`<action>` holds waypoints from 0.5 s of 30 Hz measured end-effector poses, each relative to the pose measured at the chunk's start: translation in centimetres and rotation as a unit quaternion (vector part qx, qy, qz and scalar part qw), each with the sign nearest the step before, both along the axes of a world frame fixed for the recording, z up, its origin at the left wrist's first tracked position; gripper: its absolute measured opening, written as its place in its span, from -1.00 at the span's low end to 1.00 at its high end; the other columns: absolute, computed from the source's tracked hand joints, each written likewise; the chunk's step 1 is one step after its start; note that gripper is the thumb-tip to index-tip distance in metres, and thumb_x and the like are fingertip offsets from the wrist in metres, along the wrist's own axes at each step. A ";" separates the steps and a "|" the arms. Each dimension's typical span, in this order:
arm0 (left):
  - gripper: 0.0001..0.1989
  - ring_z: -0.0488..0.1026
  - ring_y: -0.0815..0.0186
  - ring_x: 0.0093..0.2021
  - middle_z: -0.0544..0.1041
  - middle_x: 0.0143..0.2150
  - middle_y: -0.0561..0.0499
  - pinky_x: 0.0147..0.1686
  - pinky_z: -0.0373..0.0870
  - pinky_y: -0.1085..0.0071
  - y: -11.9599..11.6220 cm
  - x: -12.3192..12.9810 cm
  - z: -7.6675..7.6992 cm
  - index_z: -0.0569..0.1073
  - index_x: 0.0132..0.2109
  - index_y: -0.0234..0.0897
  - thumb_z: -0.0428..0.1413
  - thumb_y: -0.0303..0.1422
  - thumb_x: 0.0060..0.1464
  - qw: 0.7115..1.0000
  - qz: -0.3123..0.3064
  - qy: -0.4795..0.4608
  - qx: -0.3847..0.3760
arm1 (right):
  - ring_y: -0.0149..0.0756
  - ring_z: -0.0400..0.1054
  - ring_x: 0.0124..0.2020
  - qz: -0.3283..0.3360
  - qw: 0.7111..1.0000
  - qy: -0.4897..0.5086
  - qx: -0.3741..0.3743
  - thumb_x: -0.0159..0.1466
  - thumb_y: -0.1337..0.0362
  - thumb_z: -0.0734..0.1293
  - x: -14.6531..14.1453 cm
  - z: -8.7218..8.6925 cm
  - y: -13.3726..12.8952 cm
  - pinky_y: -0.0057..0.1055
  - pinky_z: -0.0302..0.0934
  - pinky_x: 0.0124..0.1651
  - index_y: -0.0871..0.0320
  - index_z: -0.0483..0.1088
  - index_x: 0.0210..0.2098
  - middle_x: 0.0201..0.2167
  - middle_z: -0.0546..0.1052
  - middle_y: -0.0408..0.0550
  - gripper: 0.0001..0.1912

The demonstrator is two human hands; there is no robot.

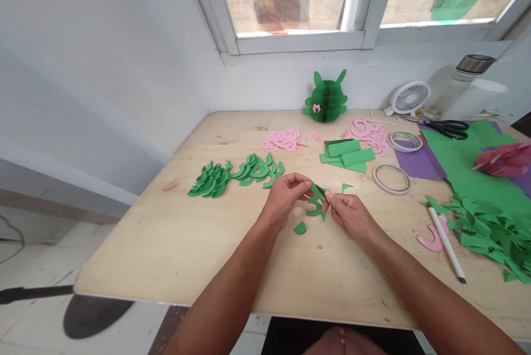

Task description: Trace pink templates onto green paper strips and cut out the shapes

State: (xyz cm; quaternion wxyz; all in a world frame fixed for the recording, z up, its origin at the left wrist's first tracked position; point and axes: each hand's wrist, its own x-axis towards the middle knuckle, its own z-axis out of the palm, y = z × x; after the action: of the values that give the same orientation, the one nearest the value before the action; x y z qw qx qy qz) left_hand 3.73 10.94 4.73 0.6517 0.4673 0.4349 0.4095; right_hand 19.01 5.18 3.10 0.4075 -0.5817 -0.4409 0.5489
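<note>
My left hand (286, 196) is closed, its thumb and fingers pinching a small green paper piece (316, 191). My right hand (349, 212) is closed too, gripping the near end of the same paper. A dark narrow edge shows between the two hands; whether it is a fold or a thin tool I cannot tell. Just below the fingers lies a curved green cutout (314, 208). A small green scrap (300, 228) rests nearer to me. Left of the hands are overlapping green curved cutouts (259, 168) and a denser pile of green cutouts (210, 179).
Behind the hands are folded green strips (348, 153), pink cutouts (284, 139) and a green honeycomb paper figure (327, 102). Tape rolls (392, 179), black scissors (448, 129), a white pen (447, 244), green scraps (493, 233), a fan (410, 97) and a bottle (460, 87) stand or lie rightward.
</note>
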 end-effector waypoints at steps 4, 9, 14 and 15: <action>-0.82 0.41 0.39 -0.50 0.47 -0.54 0.03 -0.44 0.31 0.47 0.0 0.0 0.0 0.47 -0.45 -0.32 0.26 -0.31 -0.20 1.000 0.021 0.002 -0.014 | -0.51 -0.20 -0.70 -0.020 1.000 0.006 -0.004 0.13 -0.27 0.22 0.1 0.3 0.0 -0.46 -0.31 -0.61 0.19 0.39 -0.49 -0.77 0.04 -0.33 -0.41; -0.78 0.42 0.38 -0.49 0.45 -0.54 0.05 -0.45 0.32 0.48 0.0 0.1 0.1 0.46 -0.44 -0.32 0.28 -0.29 -0.22 0.998 0.023 -0.038 -0.039 | -0.48 -0.12 -0.67 -0.087 0.995 -0.001 0.046 0.14 -0.22 0.25 0.4 0.6 -0.1 -0.45 -0.23 -0.59 0.18 0.42 -0.43 -0.72 0.09 -0.29 -0.46; -0.75 0.42 0.40 -0.49 0.45 -0.53 0.06 -0.45 0.33 0.49 -0.5 0.6 0.2 0.46 -0.45 -0.33 0.31 -0.28 -0.26 0.995 0.000 -0.075 -0.062 | -0.44 0.02 -0.58 -0.080 0.993 -0.063 0.062 0.03 -0.08 0.40 0.0 0.7 -0.1 -0.46 -0.08 -0.53 0.18 0.43 -0.43 -0.62 0.24 -0.22 -0.58; -0.75 0.42 0.40 -0.49 0.45 -0.53 0.06 -0.46 0.33 0.49 -0.6 0.7 0.1 0.47 -0.45 -0.33 0.31 -0.28 -0.26 0.995 -0.004 -0.077 -0.064 | -0.44 0.05 -0.57 -0.083 0.993 -0.062 0.061 0.01 -0.06 0.42 0.0 0.6 -0.1 -0.46 -0.06 -0.52 0.18 0.41 -0.46 -0.61 0.26 -0.20 -0.60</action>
State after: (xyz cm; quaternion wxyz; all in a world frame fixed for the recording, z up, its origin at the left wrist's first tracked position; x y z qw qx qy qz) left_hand 4.44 10.30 4.87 0.7133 0.3933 0.4068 0.4136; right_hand 18.98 5.11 3.69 0.4580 -0.6237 -0.4480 0.4479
